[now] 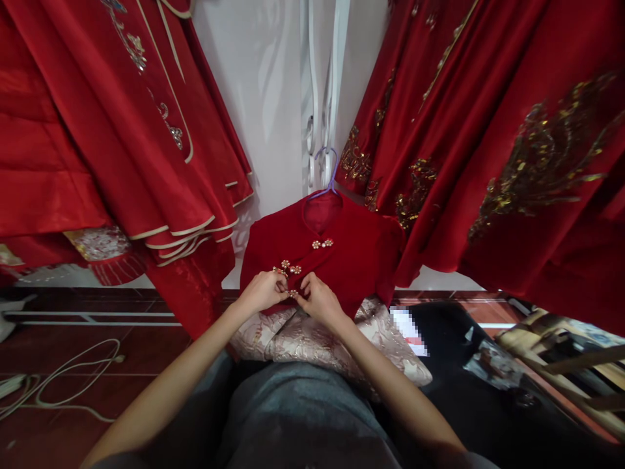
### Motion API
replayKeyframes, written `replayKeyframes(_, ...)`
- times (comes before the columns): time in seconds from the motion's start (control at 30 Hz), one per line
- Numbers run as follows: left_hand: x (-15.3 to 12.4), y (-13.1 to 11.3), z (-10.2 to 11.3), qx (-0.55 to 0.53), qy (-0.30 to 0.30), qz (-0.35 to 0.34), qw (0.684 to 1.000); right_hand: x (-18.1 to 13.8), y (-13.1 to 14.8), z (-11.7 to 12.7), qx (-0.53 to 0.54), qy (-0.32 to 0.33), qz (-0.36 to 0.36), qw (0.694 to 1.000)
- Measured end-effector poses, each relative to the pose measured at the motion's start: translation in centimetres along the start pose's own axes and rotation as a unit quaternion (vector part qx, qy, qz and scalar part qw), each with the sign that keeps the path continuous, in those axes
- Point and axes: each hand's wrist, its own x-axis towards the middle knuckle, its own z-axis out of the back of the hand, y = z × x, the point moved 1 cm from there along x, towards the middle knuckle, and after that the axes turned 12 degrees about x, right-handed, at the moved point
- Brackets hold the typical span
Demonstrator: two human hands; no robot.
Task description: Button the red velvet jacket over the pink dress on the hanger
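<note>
Between left hand (267,290), pinched on it, and half-curled right hand (319,299), hold unclear, a flower clasp (293,294) on red jacket (356,260).

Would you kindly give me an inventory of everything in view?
Red top: one, red, centre
Flower fasteners: several, gold-toned, top's front
Hanger: one, purple, at top's collar
Brocade fabric: one visible expanse, pale pinkish, below top
Left garments: several, red, hanging
Right garments: several, red with gold-coloured decoration, hanging
White panels: count unclear, white, behind
Floor: one, reddish-brown, lower left
Rails: at least two, white, left
Cable: at least one, white, left floor
Black surface: one, black, right
Card: one, white and red, blurred, right
Plastic bag: one, clear, right
Wooden bars: several, brown, far right
Clothing: grey, on person
Left hand: one, bare, at lower fasteners
Right hand: one, bare, beside it
</note>
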Motion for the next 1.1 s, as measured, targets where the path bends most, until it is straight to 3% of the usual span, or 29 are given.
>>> replayKeyframes(0.13,-0.1,0.4,1.4,0.018,0.002,0.029,0.999,-1.0,0.6,2.6,-0.062,0.147,-0.023,0.987)
replayKeyframes(0.2,-0.2,0.5,1.8,0.027,0.011,0.002,1.000,-1.4,0.7,3.9,-0.070,0.189,-0.016,0.979)
replayKeyframes(0.37,-0.4,0.4,1.0,0.068,0.024,-0.146,0.987,-1.5,0.6,6.2,-0.044,0.183,-0.017,0.982)
replayKeyframes(0.63,-0.2,-0.4,-1.0,0.109,-0.011,-0.113,0.988,-2.1,1.6,6.4,-0.021,0.211,0.005,0.977)
replayKeyframes(1.1,-0.3,-1.3,-1.4,0.044,-0.020,-0.069,0.996,-2.3,1.6,5.8,-0.036,0.237,-0.009,0.971)
